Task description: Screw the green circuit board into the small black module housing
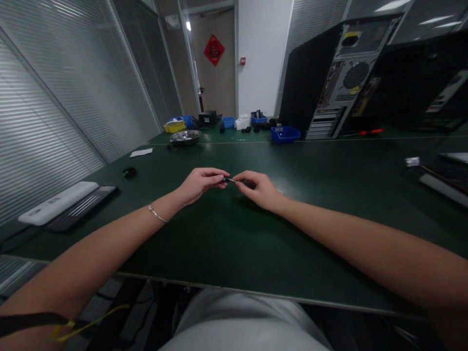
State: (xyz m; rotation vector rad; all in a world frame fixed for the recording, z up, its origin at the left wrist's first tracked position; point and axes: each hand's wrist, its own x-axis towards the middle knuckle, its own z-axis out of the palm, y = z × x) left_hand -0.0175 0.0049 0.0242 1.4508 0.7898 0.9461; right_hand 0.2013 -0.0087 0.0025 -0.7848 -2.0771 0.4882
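Our left hand (203,185) pinches a dark piece (225,179); our right hand (260,191), a thin rod (232,181); blue bin (287,138) and computer tower (310,78) beyond.

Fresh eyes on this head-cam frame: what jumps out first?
Probably the red diamond sign on the door at the back, then the tall black computer tower at the right rear. Front and centre, the left hand and right hand nearly meet above the green table, pinching a small item.

the character 福 on a red diamond sign (214,50) on the far door (220,90)
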